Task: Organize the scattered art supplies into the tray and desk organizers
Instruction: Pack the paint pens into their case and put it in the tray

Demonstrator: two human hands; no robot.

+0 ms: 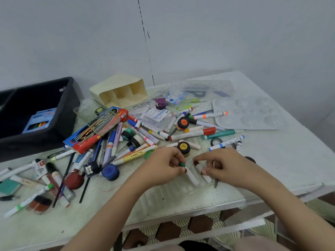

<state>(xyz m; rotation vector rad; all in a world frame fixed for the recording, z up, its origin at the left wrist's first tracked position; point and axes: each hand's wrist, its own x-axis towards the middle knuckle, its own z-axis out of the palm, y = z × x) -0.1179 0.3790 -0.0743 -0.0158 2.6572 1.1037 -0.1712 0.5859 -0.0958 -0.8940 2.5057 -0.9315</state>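
**Green-capped marker going into the clear cup at the front edge**

Your left hand (pixel 163 165) pinches a white marker with a dark green cap (pixel 182 164) between thumb and curled fingertips. The marker's barrel slants down inside the clear cup (pixel 196 180). Your right hand (pixel 223 165) grips that cup with its fingers curled at the rim. The cup is see-through and ribbed, and it tilts near the front edge of the table (pixel 272 160), right of the middle. At least two white marker barrels show through its wall, though blur hides an exact count.

The rest of the pile spreads across the middle of the table:

- One black tray (pixel 68 105) sits at the left edge with a blue box (pixel 39 120) in it.
- One cream desk organizer (pixel 108 84) lies on its side by the back edge, its three compartments facing you.
- One clear paint palette (pixel 248 113) lies toward the right edge.
- One red box (pixel 85 140) lies under a clear rectangular holder (pixel 96 115).
- At least five paint jars can be told by colour: purple (pixel 160 103), orange-lidded (pixel 183 124), yellow-lidded (pixel 183 148), blue (pixel 110 172) and red (pixel 74 180).

Loose markers and pens are too many and too overlapped to count.
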